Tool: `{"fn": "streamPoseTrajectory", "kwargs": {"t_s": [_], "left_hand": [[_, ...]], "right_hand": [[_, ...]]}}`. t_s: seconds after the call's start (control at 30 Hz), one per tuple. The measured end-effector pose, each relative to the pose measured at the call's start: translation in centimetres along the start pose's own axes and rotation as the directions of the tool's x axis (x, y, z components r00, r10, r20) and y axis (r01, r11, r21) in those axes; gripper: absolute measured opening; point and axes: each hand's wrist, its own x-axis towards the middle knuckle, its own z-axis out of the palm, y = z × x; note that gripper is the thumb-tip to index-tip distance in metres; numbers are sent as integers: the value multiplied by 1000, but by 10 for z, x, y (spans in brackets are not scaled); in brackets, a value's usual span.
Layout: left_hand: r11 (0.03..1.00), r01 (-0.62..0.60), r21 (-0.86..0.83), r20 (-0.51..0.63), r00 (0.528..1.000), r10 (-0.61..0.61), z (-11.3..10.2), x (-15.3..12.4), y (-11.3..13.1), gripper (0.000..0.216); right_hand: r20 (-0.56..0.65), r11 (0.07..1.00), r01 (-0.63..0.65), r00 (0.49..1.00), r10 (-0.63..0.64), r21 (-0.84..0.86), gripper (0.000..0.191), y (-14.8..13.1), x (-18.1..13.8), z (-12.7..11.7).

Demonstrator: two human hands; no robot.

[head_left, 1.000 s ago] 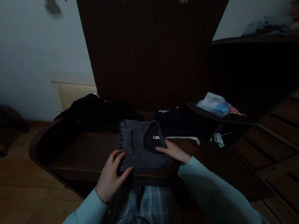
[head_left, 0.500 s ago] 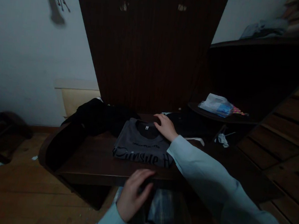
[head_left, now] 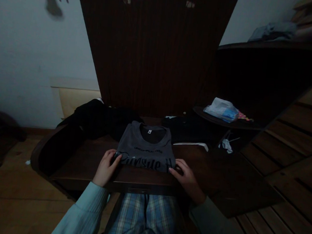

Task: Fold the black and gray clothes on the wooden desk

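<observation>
The fingers (head_left: 114, 156) of the left hand (head_left: 106, 167) curl around the near left corner of a folded grey T-shirt (head_left: 146, 149), thumb side up, gripping the cloth's edge. The fingers (head_left: 178, 167) of the right hand (head_left: 187, 179) do the same at the near right corner, closed on the fabric, so both hands hold the shirt's front edge from either side. The T-shirt lies flat on the dark wooden surface (head_left: 85, 161), folded into a neat rectangle with its neckline and small white label turned away from the person and a line of dark script lettering running along the near edge between the two hands. Pale blue sleeves (head_left: 86, 213) lead back from the wrists, and checked trousers (head_left: 144, 219) show below the surface's near edge. Behind the shirt to the left lies a heap of black clothing (head_left: 100, 119); more dark cloth (head_left: 190, 129) lies behind it to the right. Further right, a round side shelf (head_left: 243, 124) carries a crumpled plastic packet (head_left: 222, 109). A tall dark wooden panel (head_left: 151, 50) rises at the back, with a pale wall (head_left: 26, 53) to its left.
</observation>
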Motion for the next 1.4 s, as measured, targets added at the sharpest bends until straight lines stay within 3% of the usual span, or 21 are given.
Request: {"fn": "streamPoseTrajectory", "kwargs": {"t_s": [0.1, 0.27, 0.47, 0.6, 0.73, 0.93, 1.1, 1.3, 1.4], "left_hand": [[995, -83, 52, -9, 996, 83, 2, -1, 0, 34], [989, -147, 19, 163, 976, 142, 0, -4, 5, 36], [973, -187, 132, 155, 974, 166, -3, -39, 33, 29], [994, -107, 26, 67, 992, 105, 1, -56, 46, 30], [993, -44, -108, -47, 998, 39, 11, -48, 52, 29], [960, 167, -225, -9, 985, -173, 25, -34, 48, 34], [968, 202, -146, -76, 974, -215, 28, -40, 47, 31], [990, 140, 9, -51, 989, -139, 27, -35, 51, 32], [989, 134, 64, -115, 985, -126, 33, -33, 50, 29]], "right_hand": [[-50, 1000, 21, 999, -21, 10, 24, 4, 6, 0], [-167, 996, 76, 982, -84, -53, 20, 6, 10, -9], [-104, 999, -2, 995, 6, 37, 21, 0, -3, -30], [-32, 991, -121, 992, 123, 64, 27, 1, -8, -36], [-36, 982, -173, 984, 176, 75, 32, 9, -2, -29], [-104, 977, -166, 983, 153, -137, 26, 11, 13, -25], [-184, 909, -268, 958, 218, -320, 24, 0, 22, -23], [-189, 897, -208, 972, 143, -389, 28, 5, 25, -13], [-241, 905, -201, 964, 115, -374, 31, 11, 19, -8]]}}
